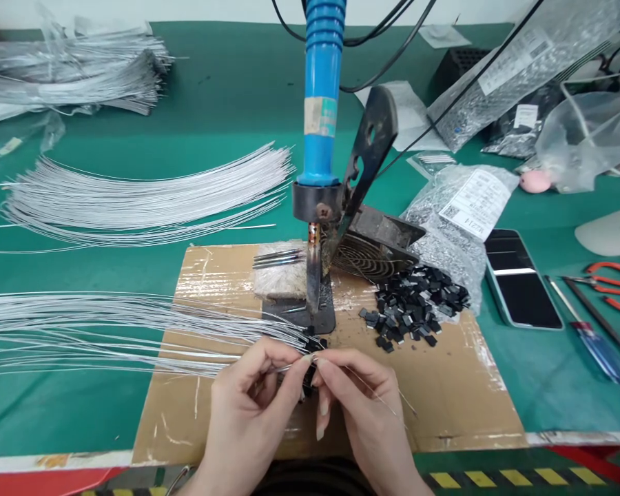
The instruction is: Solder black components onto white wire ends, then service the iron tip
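Above the cardboard's front half, my left hand (pixel 255 403) and my right hand (pixel 362 396) meet fingertip to fingertip. Thumb and forefinger of the left pinch a thin white wire at its tip; the exact end is largely covered. Thin silvery strands (pixel 375 394) run out through the closed fingers of the right, pointing down and right. Just beyond the fingertips, a bundle of white wires (pixel 211 324) ends in small black pieces (pixel 313 342), partly hidden by my hands. A blue-handled soldering iron (pixel 321 76) stands tip down in a black holder behind them.
Small black connector pieces (pixel 418 303) lie heaped at right on the cardboard (pixel 444 406). A fan (pixel 377 241) sits behind the iron. More white wires (pixel 149 189) lie at left. A phone (pixel 524 279), screwdriver (pixel 596 337) and red-handled pliers (pixel 617 275) are at right.
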Demonstrator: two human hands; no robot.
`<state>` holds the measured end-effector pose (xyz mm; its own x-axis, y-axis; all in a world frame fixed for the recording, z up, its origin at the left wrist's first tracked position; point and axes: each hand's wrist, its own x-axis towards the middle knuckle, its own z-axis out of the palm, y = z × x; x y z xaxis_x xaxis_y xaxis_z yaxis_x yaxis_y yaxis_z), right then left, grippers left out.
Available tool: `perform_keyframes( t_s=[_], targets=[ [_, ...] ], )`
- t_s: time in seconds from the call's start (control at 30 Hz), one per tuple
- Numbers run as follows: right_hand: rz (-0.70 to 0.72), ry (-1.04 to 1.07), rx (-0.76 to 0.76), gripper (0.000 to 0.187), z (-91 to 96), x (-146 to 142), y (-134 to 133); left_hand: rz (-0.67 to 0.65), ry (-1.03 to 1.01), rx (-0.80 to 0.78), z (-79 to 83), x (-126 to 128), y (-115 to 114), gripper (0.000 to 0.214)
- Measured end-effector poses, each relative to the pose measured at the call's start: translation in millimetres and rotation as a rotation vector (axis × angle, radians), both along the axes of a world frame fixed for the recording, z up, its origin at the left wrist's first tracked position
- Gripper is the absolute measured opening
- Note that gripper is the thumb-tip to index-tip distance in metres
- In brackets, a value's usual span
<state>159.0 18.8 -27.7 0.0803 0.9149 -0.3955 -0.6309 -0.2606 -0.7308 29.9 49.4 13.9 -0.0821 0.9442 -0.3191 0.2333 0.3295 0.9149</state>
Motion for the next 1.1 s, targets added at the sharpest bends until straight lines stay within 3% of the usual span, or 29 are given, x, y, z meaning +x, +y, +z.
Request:
perform_keyframes(
  t_s=[0.37,0.73,1.1],
  targets=[
    [0.032,0.031,-0.008,0.018,3.1,5.5,0.9,-0.054,0.082,0.074,-3.5,-4.3,-3.3,0.02],
    [0.216,0.027,-0.031,0.025,6.4,25.9,7.0,-0.153,0.159,0.093,-5.3,-12.9,-6.5,0.022],
    [0.067,0.135,-0.03,0.021,1.7,8.7,3.9,-0.104,0.215,0.215,-9.0,-5.0,-5.6,0.017]
  ],
)
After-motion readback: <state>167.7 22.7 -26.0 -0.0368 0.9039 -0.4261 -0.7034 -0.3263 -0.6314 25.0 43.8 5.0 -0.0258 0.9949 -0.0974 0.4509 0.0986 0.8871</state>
